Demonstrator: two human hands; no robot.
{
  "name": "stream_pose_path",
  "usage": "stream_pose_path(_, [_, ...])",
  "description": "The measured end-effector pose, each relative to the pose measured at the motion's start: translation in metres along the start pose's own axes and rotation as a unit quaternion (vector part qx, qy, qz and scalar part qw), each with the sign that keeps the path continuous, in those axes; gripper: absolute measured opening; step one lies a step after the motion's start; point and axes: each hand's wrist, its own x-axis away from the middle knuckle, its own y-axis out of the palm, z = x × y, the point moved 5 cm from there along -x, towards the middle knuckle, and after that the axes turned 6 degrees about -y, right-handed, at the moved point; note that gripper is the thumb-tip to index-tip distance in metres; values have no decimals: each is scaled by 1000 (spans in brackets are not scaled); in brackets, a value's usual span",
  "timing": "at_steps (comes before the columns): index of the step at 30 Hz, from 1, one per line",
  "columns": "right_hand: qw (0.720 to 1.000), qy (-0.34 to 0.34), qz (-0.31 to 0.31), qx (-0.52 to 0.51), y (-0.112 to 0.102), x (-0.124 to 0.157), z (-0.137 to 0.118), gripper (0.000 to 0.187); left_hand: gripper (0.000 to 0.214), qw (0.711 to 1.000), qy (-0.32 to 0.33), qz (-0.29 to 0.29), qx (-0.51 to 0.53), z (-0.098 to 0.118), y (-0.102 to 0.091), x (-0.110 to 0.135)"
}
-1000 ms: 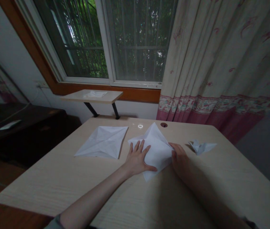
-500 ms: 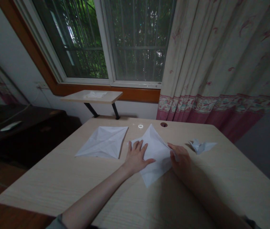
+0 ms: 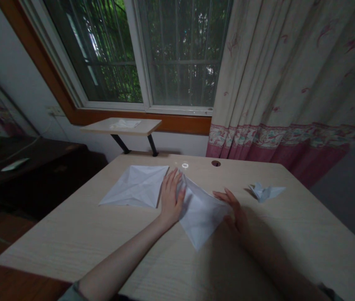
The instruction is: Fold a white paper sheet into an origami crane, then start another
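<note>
A white sheet of paper [image 3: 201, 217] lies on the table in front of me, one corner pointing toward me and its upper edge slanting down to the right. My left hand [image 3: 171, 200] rests on its left side, fingers stretched out and thumb apart. At the right corner is my right hand [image 3: 237, 215], fingers above the edge and thumb below, with the paper between them; its grip is partly in shadow. Beside my left hand lies a second white sheet [image 3: 136, 186], flat and creased. A folded paper bird [image 3: 265, 192] sits to the right of my right hand.
The pale wooden table [image 3: 96, 242] has a small raised shelf [image 3: 102, 125] at its back left, with white paper [image 3: 125, 123] on it. A round cable hole [image 3: 216, 163] is near the back edge. A curtain [image 3: 277, 133] hangs behind at the right.
My left hand has moved up and its fingers have drawn closer together. The paper's far corner no longer points up to the back; the sheet has turned or folded over. My right hand stays at the right corner.
</note>
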Motion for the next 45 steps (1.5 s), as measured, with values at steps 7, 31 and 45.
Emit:
stream_pose_path(7, [997, 10, -23, -75, 2, -1, -4, 60, 44, 999, 19, 23, 36, -2, -7, -3])
stream_pose_path(31, [971, -86, -204, 93, 41, 2, -3, 32, 30, 982, 28, -183, -31, 6, 16, 4])
stream_pose_path(45, [965, -57, -134, 218, 37, 10, 21, 33, 45, 931, 59, -329, -144, 8, 34, 14])
